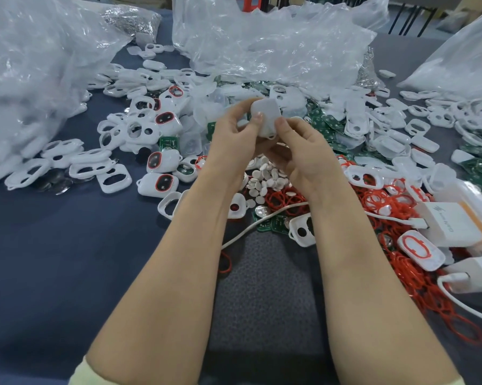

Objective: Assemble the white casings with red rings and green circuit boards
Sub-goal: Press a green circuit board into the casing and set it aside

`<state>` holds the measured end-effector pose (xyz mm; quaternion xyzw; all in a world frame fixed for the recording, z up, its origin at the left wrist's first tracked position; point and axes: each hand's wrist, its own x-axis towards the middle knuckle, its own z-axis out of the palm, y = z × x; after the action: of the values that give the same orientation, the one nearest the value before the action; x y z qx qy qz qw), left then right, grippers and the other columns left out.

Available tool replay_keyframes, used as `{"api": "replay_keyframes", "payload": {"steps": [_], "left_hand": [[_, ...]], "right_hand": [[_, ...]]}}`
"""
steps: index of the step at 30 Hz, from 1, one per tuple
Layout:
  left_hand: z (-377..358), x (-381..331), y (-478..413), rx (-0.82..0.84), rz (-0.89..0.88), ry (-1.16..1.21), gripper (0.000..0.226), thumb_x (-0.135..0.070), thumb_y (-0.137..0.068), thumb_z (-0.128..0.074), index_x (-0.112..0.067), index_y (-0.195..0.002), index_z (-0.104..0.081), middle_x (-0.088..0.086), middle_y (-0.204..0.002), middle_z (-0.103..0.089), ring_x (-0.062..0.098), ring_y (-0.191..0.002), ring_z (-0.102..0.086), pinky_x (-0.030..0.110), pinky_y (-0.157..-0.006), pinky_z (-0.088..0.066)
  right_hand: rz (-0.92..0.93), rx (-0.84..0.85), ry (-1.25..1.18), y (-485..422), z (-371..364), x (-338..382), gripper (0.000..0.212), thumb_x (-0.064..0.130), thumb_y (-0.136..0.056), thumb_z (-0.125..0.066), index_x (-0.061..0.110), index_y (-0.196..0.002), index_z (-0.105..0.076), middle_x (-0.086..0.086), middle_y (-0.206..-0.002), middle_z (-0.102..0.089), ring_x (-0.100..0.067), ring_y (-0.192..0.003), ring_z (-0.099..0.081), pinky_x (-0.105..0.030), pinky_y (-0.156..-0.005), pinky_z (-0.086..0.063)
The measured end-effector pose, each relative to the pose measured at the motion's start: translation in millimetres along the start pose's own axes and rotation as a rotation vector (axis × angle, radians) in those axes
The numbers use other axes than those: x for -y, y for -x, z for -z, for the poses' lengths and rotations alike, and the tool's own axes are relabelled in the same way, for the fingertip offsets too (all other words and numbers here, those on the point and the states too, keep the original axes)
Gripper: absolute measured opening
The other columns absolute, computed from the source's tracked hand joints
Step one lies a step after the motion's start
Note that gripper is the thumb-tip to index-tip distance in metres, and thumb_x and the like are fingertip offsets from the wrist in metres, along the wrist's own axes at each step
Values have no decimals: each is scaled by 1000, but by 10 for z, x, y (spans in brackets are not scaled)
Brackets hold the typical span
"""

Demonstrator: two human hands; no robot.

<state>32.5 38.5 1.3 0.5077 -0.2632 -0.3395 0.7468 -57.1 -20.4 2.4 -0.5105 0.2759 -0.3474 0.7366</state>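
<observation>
- Item: one white casing [265,111], raised off the table [53,245] and shared between both hands. Its plain closed back faces us, and a small loop shows at its lower end.
- Handling, in our judgement: light, stiff moulded plastic with a glossy skin that is likely to slip. The thin rim may flex if squeezed hard. We would hold it by the long edges with thumbs on the back, never by the loop.
- Left hand [228,137]: fingers [258,118] curled round the casing's left edge, thumb pressed on the back.
- Right hand [301,154]: thumb tip on the lower right corner, other fingers curled underneath, pinching the casing.
- Position: the casing lies between the two thumbs and touches both. Its front is turned away, so we cannot tell whether a ring or board is fitted.
- Stock on the table: red rings [378,201] below and right of the right fingers; green circuit boards [328,123] just right of them; loose casings [114,179] well left of the left fingers.
</observation>
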Motion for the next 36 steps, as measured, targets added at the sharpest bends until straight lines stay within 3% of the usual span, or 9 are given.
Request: {"api": "replay_keyframes", "payload": {"steps": [5, 11, 14, 18, 21, 26, 29, 31, 36], "left_hand": [[-23, 22, 10, -33, -16, -55, 18, -4, -99, -49, -10, -114, -56, 9, -95, -63, 28, -90, -66, 37, -79, -59], [-32, 41, -17, -112, -8, -106, 27, -7, -100, -47, -3, -126, -53, 24, -120, -61, 40, -111, -61, 52, -97, -50], [-28, 51, -15, -88, 35, -98, 33, -4, -100, -46, -2, -133, -49, 21, -109, -65, 38, -107, -63, 52, -98, -49], [-26, 54, -12, -13, 93, -105, 41, 0, -99, -45, -7, -139, -45, 23, -108, -67, 37, -107, -65, 51, -98, -49], [-29, 56, -7, -15, 98, -103, 41, 0, -99, -44, -7, -140, -42, 23, -109, -67, 36, -110, -63, 49, -99, -49], [-8, 68, 17, -21, 72, -214, 13, -10, -99, -50, -11, -111, -44, 17, -99, -67, 29, -96, -68, 41, -90, -55], [-3, 64, 40, 48, 90, -191, 7, -10, -97, -54, -10, -102, -49, 10, -85, -67, 16, -77, -69, 26, -75, -60], [-11, 62, 46, 67, 106, -141, 6, -8, -97, -55, -7, -100, -51, 11, -86, -67, 15, -77, -69, 21, -70, -59], [-47, 105, 45, 101, 152, -86, 20, -2, -94, -57, 2, -114, -53, 16, -97, -67, 19, -87, -68, 23, -82, -57]], "right_hand": [[38, -55, 75, -48, -21, -73, 13, 12, -98, -51, 8, -87, -55, -10, -84, -61, -17, -71, -62, -30, -74, -57], [92, -15, 193, -60, -46, -152, 28, 16, -97, -54, 0, -120, -57, -21, -108, -67, -21, -90, -68, -33, -84, -57], [118, -5, 264, -55, -41, -149, 29, 13, -97, -55, 1, -123, -53, -20, -108, -67, -25, -94, -68, -35, -84, -58], [142, -85, 325, -62, -48, -173, 29, 12, -96, -56, -1, -122, -53, -24, -108, -66, -33, -97, -67, -40, -85, -57], [127, -78, 222, -54, -44, -176, 24, 10, -95, -57, 0, -117, -55, -23, -102, -66, -28, -88, -66, -37, -80, -58], [98, -97, 260, -72, 9, -140, 30, 25, -96, -57, 2, -116, -62, -11, -90, -68, -14, -69, -63, -21, -55, -49], [101, -145, 154, -100, 70, -97, 24, 22, -99, -51, 4, -107, -64, -7, -84, -65, -14, -69, -60, -22, -56, -50], [92, -154, 48, -105, 87, -75, 18, 14, -99, -49, 5, -104, -63, -8, -87, -63, -15, -74, -60, -21, -62, -53], [90, -257, -107, -100, 33, -58, 17, 8, -98, -49, 7, -90, -64, -9, -84, -61, -14, -72, -58, -19, -56, -51]]}}
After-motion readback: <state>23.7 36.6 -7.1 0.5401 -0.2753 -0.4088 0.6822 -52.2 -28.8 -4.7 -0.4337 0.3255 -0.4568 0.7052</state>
